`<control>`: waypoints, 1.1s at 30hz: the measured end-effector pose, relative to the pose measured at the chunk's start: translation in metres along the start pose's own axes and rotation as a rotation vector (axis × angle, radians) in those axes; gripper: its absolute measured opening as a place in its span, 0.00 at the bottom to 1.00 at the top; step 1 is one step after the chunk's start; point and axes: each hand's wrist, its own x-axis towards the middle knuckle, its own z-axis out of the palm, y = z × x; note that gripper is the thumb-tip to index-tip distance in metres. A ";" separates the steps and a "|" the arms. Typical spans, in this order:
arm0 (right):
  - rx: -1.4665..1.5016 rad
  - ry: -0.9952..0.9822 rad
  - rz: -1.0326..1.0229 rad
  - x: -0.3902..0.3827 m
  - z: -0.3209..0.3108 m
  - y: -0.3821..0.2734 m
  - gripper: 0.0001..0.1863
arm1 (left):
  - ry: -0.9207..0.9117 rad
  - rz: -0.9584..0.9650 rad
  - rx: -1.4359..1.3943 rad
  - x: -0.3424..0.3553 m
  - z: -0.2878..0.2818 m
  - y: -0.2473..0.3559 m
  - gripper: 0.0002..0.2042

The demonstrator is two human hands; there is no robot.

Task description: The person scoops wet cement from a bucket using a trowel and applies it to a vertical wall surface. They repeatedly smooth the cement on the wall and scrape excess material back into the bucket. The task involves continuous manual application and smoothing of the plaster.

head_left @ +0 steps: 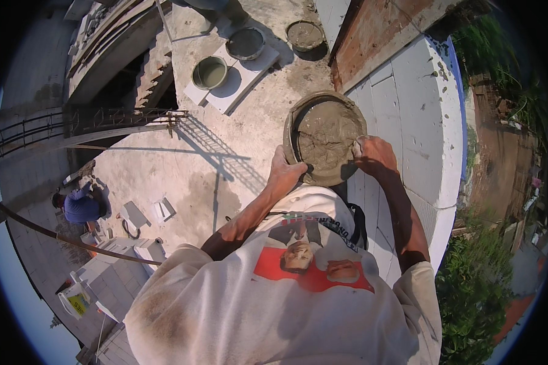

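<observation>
A round bucket point(291, 115) of wet grey mortar point(329, 129) is in front of my body, close to the block wall. My left hand point(282, 173) is closed on its near-left rim, with the thumb over the edge. On the right side, my right hand point(376, 156) grips the rim with bent fingers. Mortar is smeared over the bucket's rim and fills much of its inside. Its underside is hidden from me, so I cannot tell whether it rests on anything.
A white block wall point(408, 115) runs along my right, with ground and plants beyond it. Ahead are a bucket of greyish liquid point(209, 73), a dark bucket point(245, 44) and a mortar bucket point(304, 36). A rebar cage point(122, 116) juts from the left. Another person point(82, 205) crouches at left.
</observation>
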 end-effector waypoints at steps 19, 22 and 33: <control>0.413 -0.165 -0.011 -0.026 0.044 -0.001 0.26 | 0.099 -0.009 -0.006 0.004 -0.010 -0.011 0.24; 0.498 -0.140 -0.013 -0.037 0.037 0.007 0.28 | 0.102 -0.003 -0.099 0.010 -0.013 -0.016 0.23; 0.833 0.194 0.116 -0.172 -0.204 0.030 0.14 | 0.037 -0.089 -0.290 0.027 -0.015 -0.003 0.21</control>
